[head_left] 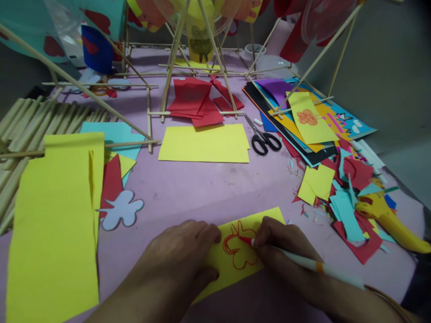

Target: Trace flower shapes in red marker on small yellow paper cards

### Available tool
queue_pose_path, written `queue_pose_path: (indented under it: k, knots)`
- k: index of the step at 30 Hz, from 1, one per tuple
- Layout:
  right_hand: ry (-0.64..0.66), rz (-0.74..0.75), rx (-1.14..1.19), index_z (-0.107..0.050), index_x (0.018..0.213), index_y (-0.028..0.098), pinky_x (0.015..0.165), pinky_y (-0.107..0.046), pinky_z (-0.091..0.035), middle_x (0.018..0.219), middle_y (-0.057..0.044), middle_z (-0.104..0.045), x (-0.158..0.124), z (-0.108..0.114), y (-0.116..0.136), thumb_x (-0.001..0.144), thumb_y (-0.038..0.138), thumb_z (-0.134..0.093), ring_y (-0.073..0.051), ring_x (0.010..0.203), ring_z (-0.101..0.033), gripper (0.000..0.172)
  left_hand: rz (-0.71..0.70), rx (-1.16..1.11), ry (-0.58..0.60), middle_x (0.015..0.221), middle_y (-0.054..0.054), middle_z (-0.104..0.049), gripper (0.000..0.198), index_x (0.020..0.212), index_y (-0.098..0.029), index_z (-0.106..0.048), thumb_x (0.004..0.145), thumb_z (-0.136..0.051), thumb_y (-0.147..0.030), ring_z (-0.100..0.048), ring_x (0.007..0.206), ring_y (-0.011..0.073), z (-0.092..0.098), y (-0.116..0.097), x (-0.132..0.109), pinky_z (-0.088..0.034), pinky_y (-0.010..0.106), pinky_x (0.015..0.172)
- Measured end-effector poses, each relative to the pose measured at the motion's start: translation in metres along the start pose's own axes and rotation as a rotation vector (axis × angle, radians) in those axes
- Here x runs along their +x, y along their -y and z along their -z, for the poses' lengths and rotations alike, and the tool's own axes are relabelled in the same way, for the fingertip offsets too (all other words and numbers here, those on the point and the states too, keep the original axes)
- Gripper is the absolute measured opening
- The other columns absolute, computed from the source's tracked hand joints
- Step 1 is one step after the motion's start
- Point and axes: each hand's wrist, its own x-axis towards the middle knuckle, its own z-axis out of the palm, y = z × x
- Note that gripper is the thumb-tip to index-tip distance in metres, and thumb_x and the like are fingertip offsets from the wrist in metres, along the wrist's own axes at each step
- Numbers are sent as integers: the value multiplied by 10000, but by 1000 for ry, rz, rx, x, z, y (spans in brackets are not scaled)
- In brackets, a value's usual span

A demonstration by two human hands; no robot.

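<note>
A yellow paper strip (215, 287) lies slanted at the front of the table, with a butterfly outline in red on it. My right hand (286, 255) is closed around a white marker (303, 260) whose red tip touches the upper part of the drawing. Part of the outline has a thicker, doubled red line. My left hand (182, 260) rests on the paper's left side, thumb apart from the fingers, pressing it down. To the left of that hand lies a pale butterfly cutout (123, 210).
Black-handled scissors (264, 141) lie beside a yellow sheet (204, 143) and red papers (191, 98). Left are large yellow sheets (55, 229) and wooden sticks (37, 130). Right are paper scraps (350, 215) and a yellow tool (393, 220). Stick frames (171, 67) stand behind.
</note>
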Motion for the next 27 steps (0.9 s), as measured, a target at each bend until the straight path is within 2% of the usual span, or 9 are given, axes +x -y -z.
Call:
queue_pose_path:
  k: [5,10,18,22,27]
  knots:
    - [26,15,-40,-443,700,214,400,-195,-236,515,73,-400,1,0,5,727,140,-409,-88,444,-318,86,-20,17,14,980,33,-635,338,1038,-234,-562,704,-535,-191,-592,878,252,-1,2,2,-450,388,754]
    - [34,6,-48,-442,703,212,413,-188,-243,533,75,-399,-1,0,7,727,116,-413,-82,460,-325,103,31,-3,32,1000,38,-643,292,1002,-242,-582,715,-539,-210,-602,879,250,2,-2,2,-457,385,767]
    - [52,7,-81,-444,688,216,404,-182,-261,526,69,-424,3,-3,11,717,152,-422,-78,441,-354,74,0,0,-14,982,41,-654,289,1000,-237,-591,714,-548,-224,-602,852,238,1,-2,0,-476,370,752]
    - [72,17,-100,-451,696,216,404,-177,-263,535,68,-430,4,-3,11,723,144,-428,-77,444,-351,79,36,7,16,964,35,-651,252,965,-236,-591,717,-543,-220,-603,846,238,2,-3,0,-473,373,750]
    - [59,34,-137,-464,707,219,424,-182,-278,540,70,-431,5,-3,9,722,125,-439,-77,442,-357,98,4,21,26,977,33,-637,309,1020,-230,-566,714,-557,-190,-591,889,255,4,-4,0,-457,392,765]
